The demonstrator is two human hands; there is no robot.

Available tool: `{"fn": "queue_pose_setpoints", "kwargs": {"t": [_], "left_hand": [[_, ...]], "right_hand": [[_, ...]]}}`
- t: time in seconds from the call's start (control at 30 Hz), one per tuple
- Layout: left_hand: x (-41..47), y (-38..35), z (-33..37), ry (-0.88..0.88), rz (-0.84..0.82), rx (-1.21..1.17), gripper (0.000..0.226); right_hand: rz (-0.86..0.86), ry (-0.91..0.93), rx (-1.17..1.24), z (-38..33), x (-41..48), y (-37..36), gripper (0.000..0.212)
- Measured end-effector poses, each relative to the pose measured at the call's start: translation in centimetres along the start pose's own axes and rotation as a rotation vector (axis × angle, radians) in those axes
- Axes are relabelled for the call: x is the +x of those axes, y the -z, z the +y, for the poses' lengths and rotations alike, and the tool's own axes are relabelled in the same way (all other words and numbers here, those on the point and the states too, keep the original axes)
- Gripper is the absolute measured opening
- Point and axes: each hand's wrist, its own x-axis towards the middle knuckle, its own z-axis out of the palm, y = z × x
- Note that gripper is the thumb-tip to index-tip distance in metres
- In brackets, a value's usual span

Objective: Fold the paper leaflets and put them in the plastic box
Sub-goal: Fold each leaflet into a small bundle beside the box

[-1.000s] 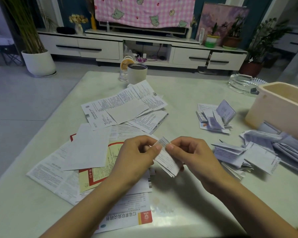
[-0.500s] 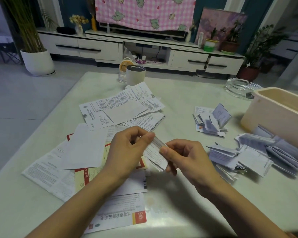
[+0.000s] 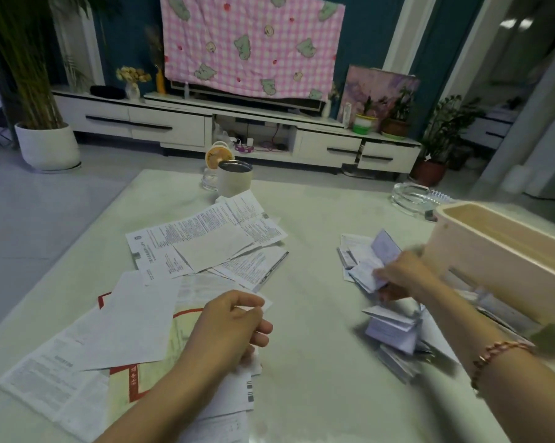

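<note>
Fingers (image 3: 381, 273), right hand (image 3: 404, 273): blurred, holding folded leaflet (image 3: 364, 278) | plastic box (image 3: 480, 260) cropped

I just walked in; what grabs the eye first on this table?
Printed leaflets lie spread over the left of the table, the left hand above them. At the right, the right hand holds a folded leaflet by small folded piles beside the plastic box. Behind, a pink checked cloth hangs.

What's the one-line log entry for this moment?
right hand: holds folded leaflet near plastic box | left hand: loosely curled above unfolded leaflets
</note>
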Motion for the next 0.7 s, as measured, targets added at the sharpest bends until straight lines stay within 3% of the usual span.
{"fn": "queue_pose_setpoints", "kwargs": {"t": [0.3,0.43,0.5,0.57,0.63,0.7], "left_hand": [[-0.1,0.1,0.8,0.015,-0.014,0.026,0.017],[0.1,1.0,0.6,-0.032,0.033,0.094,0.016],[0.6,2.2,0.1,-0.265,0.123,0.508,0.018],[1.0,3.7,-0.5,-0.457,0.214,0.997,0.036],[1.7,5.1,-1.1,-0.384,0.233,1.166,0.054],[2.4,6.7,-1.9,-0.203,0.203,1.233,0.075]], "right_hand": [[0.129,0.052,-0.592,-0.5,-1.4,-0.1,0.035],[0.187,0.056,-0.417,-0.1,-1.6,0.1,0.027],[0.298,0.164,-0.292,0.1,-2.2,0.0,0.019],[0.436,0.353,-0.17,-0.4,-3.6,-0.9,0.012],[0.462,0.514,-0.052,-1.5,-5.5,-2.2,0.011],[0.368,0.624,0.039,-3.0,-7.7,-4.2,0.016]]}}
